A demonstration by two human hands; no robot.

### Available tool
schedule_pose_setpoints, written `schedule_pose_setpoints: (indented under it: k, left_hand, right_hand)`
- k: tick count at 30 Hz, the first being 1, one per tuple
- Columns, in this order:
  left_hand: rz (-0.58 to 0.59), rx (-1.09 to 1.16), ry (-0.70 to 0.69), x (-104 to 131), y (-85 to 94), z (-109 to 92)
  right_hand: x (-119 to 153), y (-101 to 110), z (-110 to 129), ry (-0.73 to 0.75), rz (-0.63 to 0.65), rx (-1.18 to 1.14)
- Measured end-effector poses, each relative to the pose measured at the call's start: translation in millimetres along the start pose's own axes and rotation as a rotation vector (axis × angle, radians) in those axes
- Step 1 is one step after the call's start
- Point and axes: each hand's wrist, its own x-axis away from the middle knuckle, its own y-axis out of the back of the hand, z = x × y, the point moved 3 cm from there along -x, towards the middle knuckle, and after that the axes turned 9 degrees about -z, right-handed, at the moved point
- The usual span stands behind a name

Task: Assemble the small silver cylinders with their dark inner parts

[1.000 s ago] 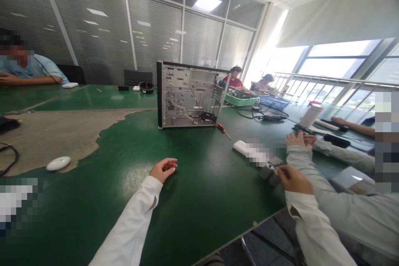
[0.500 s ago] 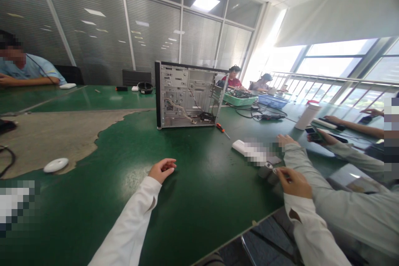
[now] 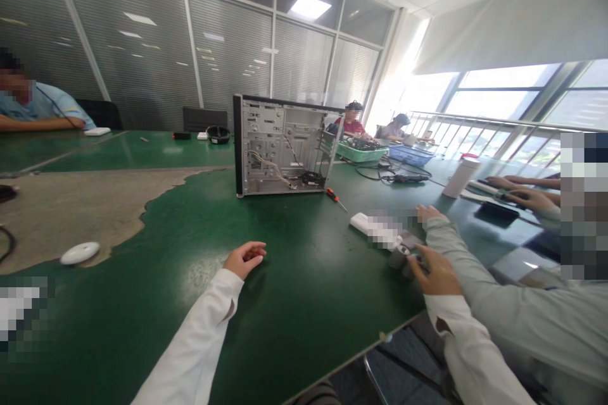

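My left hand point(image 3: 244, 259) rests at the green table, fingers loosely curled and thumb apart, with nothing in it. On the right, my right hand point(image 3: 436, 271) is bent down over a pair of small grey cylinders. The nearer-left grey cylinder point(image 3: 398, 257) stands upright and shows a pale top with a dark centre. Its neighbour is mostly hidden behind my right fingers, which close on it. In front of me a computer case point(image 3: 285, 145) stands with its side panel off, showing bare metal and loose cables. An orange-handled screwdriver point(image 3: 336, 199) lies by its right corner.
A co-worker's sleeved arm point(image 3: 458, 253) lies close beside my right hand. Nearby are a white power strip point(image 3: 360, 222), partly blurred, and a white bottle point(image 3: 462, 176). Green point(image 3: 363, 153) and blue baskets point(image 3: 412, 155) stand farther back. A white oval object point(image 3: 80, 253) lies left.
My right hand has moved slightly down and forward onto the grey cylinders, from a pinch just above them. The left hand stays still. A co-worker at right has put down a dark handheld device.
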Motion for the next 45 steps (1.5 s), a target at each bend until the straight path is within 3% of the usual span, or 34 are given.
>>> schedule_pose_setpoints:
  k: [6,17,29,38,42,45]
  left_hand:
    - [0.000,0.014,0.001,-1,0.3,0]
    - [0.020,-0.003,-0.015,-1,0.0,2]
    - [0.021,-0.013,-0.014,-2,0.1,4]
    - [0.054,-0.031,-0.018,-3,-0.2,3]
    - [0.047,-0.034,-0.024,-2,-0.3,3]
    - [0.042,-0.042,-0.021,-2,0.1,3]
  right_hand:
    - [-3,-20,-4,0.029,0.281,0.048]
    - [-29,-33,-13,0.080,0.575,-0.013]
    - [-36,-25,6,0.118,0.520,0.055]
    - [-48,-19,18,0.157,0.375,-0.021]
    - [-55,-13,34,0.188,0.310,-0.071]
    - [-64,-2,60,0.230,0.253,-0.137]
